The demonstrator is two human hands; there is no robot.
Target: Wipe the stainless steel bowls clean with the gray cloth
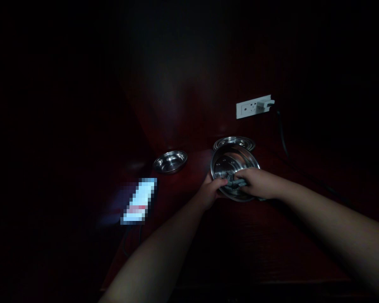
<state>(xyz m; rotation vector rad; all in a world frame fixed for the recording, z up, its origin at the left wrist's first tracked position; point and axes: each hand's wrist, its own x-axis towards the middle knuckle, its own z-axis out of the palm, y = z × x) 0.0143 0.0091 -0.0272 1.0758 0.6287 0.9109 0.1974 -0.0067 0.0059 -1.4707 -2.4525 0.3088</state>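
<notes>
The surroundings are only dimly lit, with every edge swallowed by near-black shadow. At eight o'clock, bluish-white glare is cast by a pixelated phone screen (141, 198). Toward twelve, a faint haze is spread. Near four, streaked highlights are reflected by the stainless-steel bowl (222, 162); fine detail is softened.

The left hand (212, 191) is on the left of the held bowl (225, 160). The right hand (257, 181) is in it, with the cloth (237, 183). Just behind the grip, partly hidden, is a dish (234, 139) on the table (259, 240). To its left sits a small bowl (170, 162). Left of the grip is a phone (140, 200). Behind, to the right, a plug (265, 105) is in the wall socket (244, 110).
</notes>
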